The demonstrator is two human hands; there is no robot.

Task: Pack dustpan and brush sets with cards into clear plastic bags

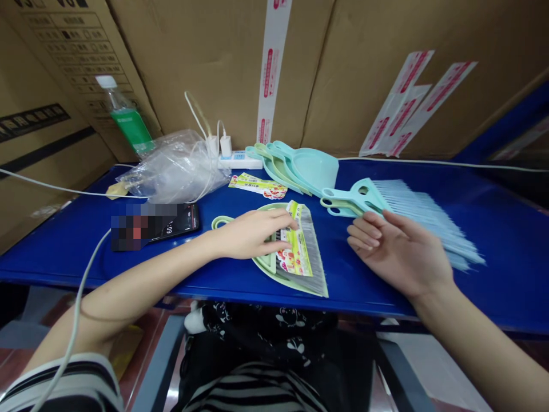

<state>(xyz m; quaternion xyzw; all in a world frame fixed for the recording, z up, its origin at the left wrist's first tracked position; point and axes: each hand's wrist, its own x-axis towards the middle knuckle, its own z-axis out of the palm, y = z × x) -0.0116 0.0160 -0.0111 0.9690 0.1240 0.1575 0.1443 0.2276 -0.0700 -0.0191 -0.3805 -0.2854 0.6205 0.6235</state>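
Pressing our left hand [253, 234] flat on the dustpan [266, 264], gripping nothing, we could nudge it off the desk [493, 240] edge. Our right hand [401, 252] lies open, empty.

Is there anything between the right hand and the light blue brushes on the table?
Nothing visible stands between them. The right hand is open, and its fingertips are right beside the handles of the light blue brushes on the blue table. The left hand rests apart from them, on the green dustpan.

Warehouse packing bench [506, 240], taped cardboard cartons [206, 63], stacked dustpans [300, 166]
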